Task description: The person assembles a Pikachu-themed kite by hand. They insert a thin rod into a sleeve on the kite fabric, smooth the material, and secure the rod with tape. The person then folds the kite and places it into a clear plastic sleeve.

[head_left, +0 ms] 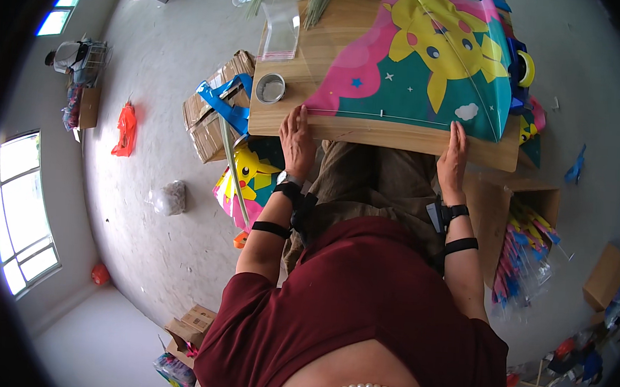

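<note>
A kite (374, 73) lies over the wooden table (399, 135), pink and green with a large yellow cartoon creature on it. Along its near edge runs a thin white rod (357, 113), and another thin rod crosses the creature. My left hand (297, 144) rests at the table's front edge, fingers stretched out flat by the kite's near left corner. Farther right, my right hand (454, 158) lies with straight fingers on the near edge of the kite, close to its right corner. Neither hand grips anything that I can see.
On the table stand a small round metal tin (270, 88), a clear plastic bag (281, 28) and a blue tape dispenser (522, 72). A cardboard box with blue straps (216, 110) sits left of it. An open carton (490, 211) with bagged colourful pieces (522, 263) stands right.
</note>
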`<control>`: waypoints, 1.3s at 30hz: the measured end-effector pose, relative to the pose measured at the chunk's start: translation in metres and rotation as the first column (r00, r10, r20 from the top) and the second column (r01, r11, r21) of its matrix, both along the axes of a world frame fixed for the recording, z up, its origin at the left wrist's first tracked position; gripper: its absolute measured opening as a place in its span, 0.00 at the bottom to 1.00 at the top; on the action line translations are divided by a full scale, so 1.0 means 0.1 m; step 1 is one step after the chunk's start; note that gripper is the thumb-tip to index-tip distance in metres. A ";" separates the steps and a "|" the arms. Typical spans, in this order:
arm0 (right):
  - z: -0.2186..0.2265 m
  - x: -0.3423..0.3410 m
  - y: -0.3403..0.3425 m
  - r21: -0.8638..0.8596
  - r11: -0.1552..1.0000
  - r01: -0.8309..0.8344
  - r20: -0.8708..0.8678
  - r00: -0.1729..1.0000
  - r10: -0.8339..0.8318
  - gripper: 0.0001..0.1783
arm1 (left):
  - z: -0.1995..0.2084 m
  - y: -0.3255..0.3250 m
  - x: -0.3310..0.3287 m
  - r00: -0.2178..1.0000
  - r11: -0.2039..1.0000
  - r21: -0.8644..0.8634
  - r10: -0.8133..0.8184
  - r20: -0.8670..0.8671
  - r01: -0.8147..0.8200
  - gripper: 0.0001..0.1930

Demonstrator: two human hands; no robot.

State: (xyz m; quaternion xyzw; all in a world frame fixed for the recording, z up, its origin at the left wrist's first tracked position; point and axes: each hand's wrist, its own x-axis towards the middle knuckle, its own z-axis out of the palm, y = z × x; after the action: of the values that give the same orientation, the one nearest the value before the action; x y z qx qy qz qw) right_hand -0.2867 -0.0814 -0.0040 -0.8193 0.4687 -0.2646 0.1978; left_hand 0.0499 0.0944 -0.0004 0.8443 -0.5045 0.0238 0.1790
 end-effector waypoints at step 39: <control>0.05 0.01 0.01 0.034 0.999 -0.018 -0.097 0.995 0.021 0.34 | 0.03 0.02 -0.01 0.998 0.998 -0.059 0.020 -0.055 -0.023 0.31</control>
State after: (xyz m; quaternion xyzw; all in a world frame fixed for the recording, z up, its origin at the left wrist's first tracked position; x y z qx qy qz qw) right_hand -0.2856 -0.0799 0.0010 -0.8323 0.4740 -0.2147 0.1910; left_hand 0.0486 0.0969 0.0030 0.8442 -0.4896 0.0177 0.2173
